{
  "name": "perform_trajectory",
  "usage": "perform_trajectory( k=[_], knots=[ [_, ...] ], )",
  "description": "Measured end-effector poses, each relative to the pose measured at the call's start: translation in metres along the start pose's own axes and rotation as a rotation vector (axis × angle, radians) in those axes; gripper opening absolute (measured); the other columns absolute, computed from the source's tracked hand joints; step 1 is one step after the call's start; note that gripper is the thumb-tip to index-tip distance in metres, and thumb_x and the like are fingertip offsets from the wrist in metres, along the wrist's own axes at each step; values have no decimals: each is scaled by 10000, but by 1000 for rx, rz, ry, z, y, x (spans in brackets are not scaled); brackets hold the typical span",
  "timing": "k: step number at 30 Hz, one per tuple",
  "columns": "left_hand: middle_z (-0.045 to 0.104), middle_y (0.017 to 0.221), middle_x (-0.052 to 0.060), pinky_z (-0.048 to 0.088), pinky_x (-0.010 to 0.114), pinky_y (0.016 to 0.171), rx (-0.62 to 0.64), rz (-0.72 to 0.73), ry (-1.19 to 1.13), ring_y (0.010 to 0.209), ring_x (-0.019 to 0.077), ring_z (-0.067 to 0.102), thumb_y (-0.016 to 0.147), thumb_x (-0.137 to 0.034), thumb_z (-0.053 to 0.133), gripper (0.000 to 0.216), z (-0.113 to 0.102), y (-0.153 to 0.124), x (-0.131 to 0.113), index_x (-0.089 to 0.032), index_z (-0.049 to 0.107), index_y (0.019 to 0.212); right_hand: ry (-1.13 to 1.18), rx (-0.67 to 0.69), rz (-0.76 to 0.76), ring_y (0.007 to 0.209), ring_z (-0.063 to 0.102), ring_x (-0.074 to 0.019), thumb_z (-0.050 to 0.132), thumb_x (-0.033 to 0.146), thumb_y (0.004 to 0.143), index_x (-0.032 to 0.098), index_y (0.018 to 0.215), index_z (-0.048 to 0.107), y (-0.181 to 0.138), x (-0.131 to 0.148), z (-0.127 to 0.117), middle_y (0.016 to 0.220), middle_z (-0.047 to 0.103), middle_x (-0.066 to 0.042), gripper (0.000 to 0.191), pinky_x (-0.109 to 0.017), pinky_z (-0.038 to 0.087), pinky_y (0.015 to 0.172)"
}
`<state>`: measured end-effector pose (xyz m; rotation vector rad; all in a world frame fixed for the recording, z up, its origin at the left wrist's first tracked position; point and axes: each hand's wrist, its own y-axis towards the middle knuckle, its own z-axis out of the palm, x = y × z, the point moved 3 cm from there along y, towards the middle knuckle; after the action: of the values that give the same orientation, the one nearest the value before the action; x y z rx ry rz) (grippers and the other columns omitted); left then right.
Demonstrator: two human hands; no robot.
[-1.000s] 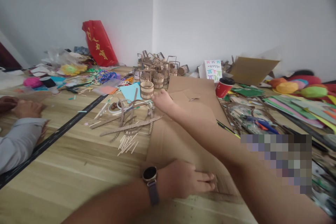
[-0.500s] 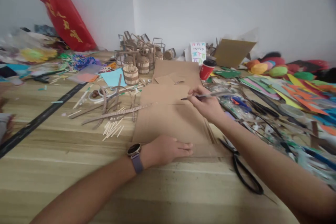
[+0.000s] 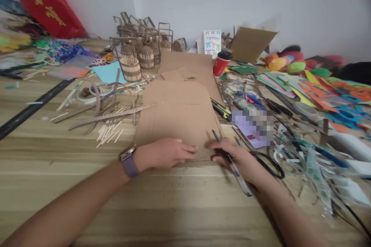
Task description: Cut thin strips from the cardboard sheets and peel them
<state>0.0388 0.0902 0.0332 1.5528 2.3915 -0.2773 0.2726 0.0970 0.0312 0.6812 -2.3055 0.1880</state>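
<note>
My left hand (image 3: 165,152) rests palm down with fingers stretched out on a sheet of brown cardboard (image 3: 176,123), by its near edge. A watch (image 3: 129,159) with a purple strap is on that wrist. In my right hand (image 3: 232,153), at the cardboard's near right corner, is a pen (image 3: 236,173). The pen's dark tip points up and away, clear of the sheet's surface. Under and beside my right forearm lie scissors with black loop handles (image 3: 269,164); their blades are mostly hidden. A faint line crosses the sheet's middle.
Left of the sheet lie corrugated strips (image 3: 116,115) and pale sticks (image 3: 108,133). Several small baskets (image 3: 130,68) stand behind. A red lidded cup (image 3: 222,63), a utility knife (image 3: 220,110), a purple phone-like item (image 3: 252,129) and coloured paper (image 3: 319,94) are on the right.
My right hand has come back towards me with the pen, from the cardboard's middle to its near right corner. My left hand stays on the near edge. The view has shifted.
</note>
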Motion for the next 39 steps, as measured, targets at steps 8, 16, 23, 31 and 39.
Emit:
perform_trajectory(
  k=[8, 16, 23, 31, 39],
  knots=[
    [458, 1475, 77, 379, 349, 1085, 116, -65, -245, 1329, 202, 485, 849, -91, 676, 459, -14, -15, 16, -186, 594, 1291, -156, 40, -38, 1000, 627, -270, 561, 387, 865, 283, 1038, 673, -2, -7, 0, 1053, 709, -99, 230, -427, 478, 887],
    [447, 1475, 121, 371, 372, 1098, 147, -71, -255, 1318, 244, 497, 832, -81, 684, 480, -18, -16, 11, -136, 591, 1300, -236, 32, -119, 963, 635, -250, 537, 278, 863, 261, 833, 616, -9, -11, -15, 1048, 712, -71, 87, -411, 498, 820],
    [424, 1494, 109, 358, 383, 1088, 144, -92, -254, 1315, 248, 497, 852, -68, 650, 495, -18, -18, 11, -164, 566, 1330, -228, 15, -105, 1002, 635, -230, 511, 180, 831, 257, 889, 591, -17, -18, -23, 1072, 694, -68, 124, -380, 513, 836],
    [396, 1519, 74, 328, 362, 1100, 171, -103, -234, 1321, 226, 485, 880, -71, 605, 473, -17, -19, 10, -183, 554, 1337, -200, 34, -62, 1046, 627, -234, 500, 186, 835, 252, 848, 584, -21, -21, -28, 1099, 690, -67, 108, -389, 509, 862],
    [408, 1515, 64, 336, 346, 1089, 149, -95, -228, 1311, 218, 495, 879, -67, 595, 478, -16, -20, 10, -195, 555, 1338, -201, 39, -49, 1025, 630, -234, 495, 190, 838, 250, 824, 583, -20, -17, -27, 1086, 692, -69, 108, -391, 507, 853]
  ],
)
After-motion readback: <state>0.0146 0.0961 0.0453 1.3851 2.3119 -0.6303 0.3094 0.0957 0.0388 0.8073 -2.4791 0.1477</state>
